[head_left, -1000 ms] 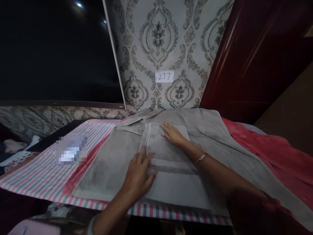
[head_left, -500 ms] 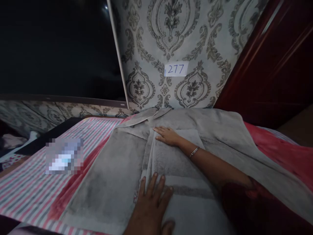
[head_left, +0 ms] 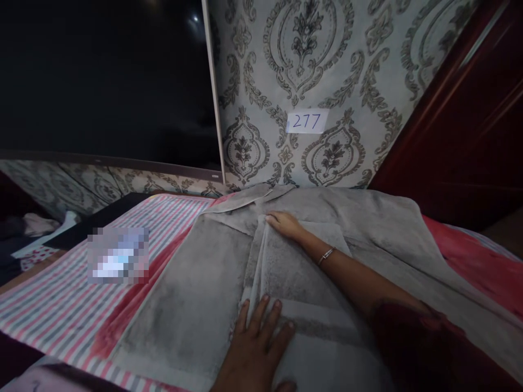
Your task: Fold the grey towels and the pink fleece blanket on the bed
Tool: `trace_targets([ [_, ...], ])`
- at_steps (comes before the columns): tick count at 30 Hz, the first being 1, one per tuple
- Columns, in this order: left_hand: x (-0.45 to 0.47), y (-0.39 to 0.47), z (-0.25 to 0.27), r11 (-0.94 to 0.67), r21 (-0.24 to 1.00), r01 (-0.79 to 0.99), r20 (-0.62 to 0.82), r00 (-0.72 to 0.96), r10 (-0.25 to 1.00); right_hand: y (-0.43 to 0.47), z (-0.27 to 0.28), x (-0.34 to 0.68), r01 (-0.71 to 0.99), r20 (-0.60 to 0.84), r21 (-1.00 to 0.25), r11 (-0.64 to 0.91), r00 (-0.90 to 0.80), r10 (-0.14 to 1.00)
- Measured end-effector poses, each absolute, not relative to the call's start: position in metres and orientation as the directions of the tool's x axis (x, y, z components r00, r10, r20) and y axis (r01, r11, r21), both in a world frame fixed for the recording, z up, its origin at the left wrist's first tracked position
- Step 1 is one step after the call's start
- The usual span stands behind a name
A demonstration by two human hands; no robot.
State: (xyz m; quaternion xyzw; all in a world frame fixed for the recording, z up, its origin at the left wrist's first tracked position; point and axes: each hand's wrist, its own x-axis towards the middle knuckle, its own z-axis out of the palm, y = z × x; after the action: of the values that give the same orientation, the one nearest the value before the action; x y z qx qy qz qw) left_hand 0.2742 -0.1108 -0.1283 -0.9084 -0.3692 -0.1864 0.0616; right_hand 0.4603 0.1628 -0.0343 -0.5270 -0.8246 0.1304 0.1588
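A folded grey towel (head_left: 322, 275) with a smooth band across it lies on a larger spread grey plush cloth (head_left: 192, 294). At the far left corner of the fold, my right hand (head_left: 285, 224) has its fingers curled on the edge, gripping the towel. My left hand (head_left: 259, 340) rests palm down over the near left edge, fingers spread, its thumb partly cut off by the bottom of the view. Layered folds show along the left edge between my hands.
Under the grey cloth lie a red cloth (head_left: 134, 305) and a striped sheet (head_left: 49, 305). A blurred-out item (head_left: 118, 256) sits on the stripes. Behind are a large dark screen (head_left: 106, 81), a patterned wall with a paper (head_left: 307, 121) marked 277, and dark red furniture (head_left: 457, 130).
My right hand's fingers, stretched flat before, have curled in on the towel's corner. My left hand stays spread on the towel. The view has shifted slightly left.
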Motion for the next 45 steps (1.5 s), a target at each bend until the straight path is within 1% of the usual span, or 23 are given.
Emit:
trace_targets([
  [4,0.274,-0.109,-0.128,-0.726,-0.007,0.688,0.416,0.662,0.623,0.185,-0.023,0.446,0.818,0.100,-0.429,0.384,-0.380,0.920],
  [9,0.273,-0.106,-0.136,-0.703,-0.103,0.703,0.480,0.654,0.585,0.188,-0.030,0.440,0.815,0.162,-0.449,0.366,-0.329,0.930],
  [12,0.273,-0.105,-0.140,-0.689,-0.129,0.713,0.496,0.648,0.578,0.186,-0.042,0.439,0.806,0.199,-0.458,0.374,-0.317,0.927],
  [14,0.274,-0.107,-0.139,-0.681,-0.124,0.721,0.502,0.638,0.584,0.186,-0.049,0.439,0.803,0.205,-0.461,0.378,-0.318,0.926],
  [17,0.276,-0.110,-0.131,-0.703,-0.058,0.709,0.473,0.639,0.606,0.187,-0.054,0.438,0.813,0.196,-0.448,0.372,-0.317,0.928],
  [19,0.277,-0.113,-0.120,-0.719,0.026,0.694,0.428,0.643,0.636,0.187,-0.053,0.437,0.827,0.182,-0.430,0.362,-0.313,0.932],
  [22,0.277,-0.120,-0.097,-0.686,0.174,0.706,0.319,0.619,0.718,0.183,-0.044,0.435,0.848,0.156,-0.400,0.347,-0.310,0.938],
  [24,0.276,-0.124,-0.082,-0.665,0.234,0.709,0.265,0.611,0.745,0.178,-0.034,0.434,0.856,0.131,-0.385,0.345,-0.320,0.939],
  [27,0.277,-0.126,-0.069,-0.673,0.255,0.694,0.264,0.620,0.739,0.160,-0.016,0.439,0.851,0.110,-0.381,0.362,-0.346,0.932],
  [29,0.278,-0.124,-0.067,-0.676,0.248,0.694,0.265,0.623,0.736,0.138,-0.007,0.452,0.842,0.161,-0.348,0.413,-0.380,0.911],
  [32,0.281,-0.122,-0.069,-0.679,0.229,0.698,0.270,0.625,0.733,0.090,-0.002,0.482,0.821,0.247,-0.211,0.531,-0.480,0.841],
  [34,0.282,-0.120,-0.070,-0.678,0.220,0.702,0.283,0.619,0.733,0.053,-0.007,0.505,0.812,0.229,-0.137,0.567,-0.530,0.816],
  [36,0.282,-0.119,-0.071,-0.675,0.220,0.705,0.290,0.613,0.735,0.023,-0.018,0.522,0.837,0.160,-0.114,0.536,-0.517,0.841],
  [38,0.283,-0.117,-0.071,-0.674,0.230,0.702,0.288,0.613,0.736,0.003,-0.034,0.532,0.878,0.107,-0.106,0.466,-0.456,0.884],
  [41,0.282,-0.114,-0.069,-0.663,0.271,0.698,0.265,0.608,0.748,-0.006,-0.054,0.535,0.902,0.140,-0.104,0.418,-0.403,0.904],
  [43,0.280,-0.112,-0.068,-0.657,0.310,0.687,0.247,0.609,0.754,-0.003,-0.060,0.533,0.898,0.172,-0.115,0.426,-0.404,0.898],
  [45,0.278,-0.109,-0.067,-0.656,0.350,0.668,0.238,0.614,0.752,0.000,-0.061,0.533,0.890,0.175,-0.139,0.434,-0.409,0.896],
])
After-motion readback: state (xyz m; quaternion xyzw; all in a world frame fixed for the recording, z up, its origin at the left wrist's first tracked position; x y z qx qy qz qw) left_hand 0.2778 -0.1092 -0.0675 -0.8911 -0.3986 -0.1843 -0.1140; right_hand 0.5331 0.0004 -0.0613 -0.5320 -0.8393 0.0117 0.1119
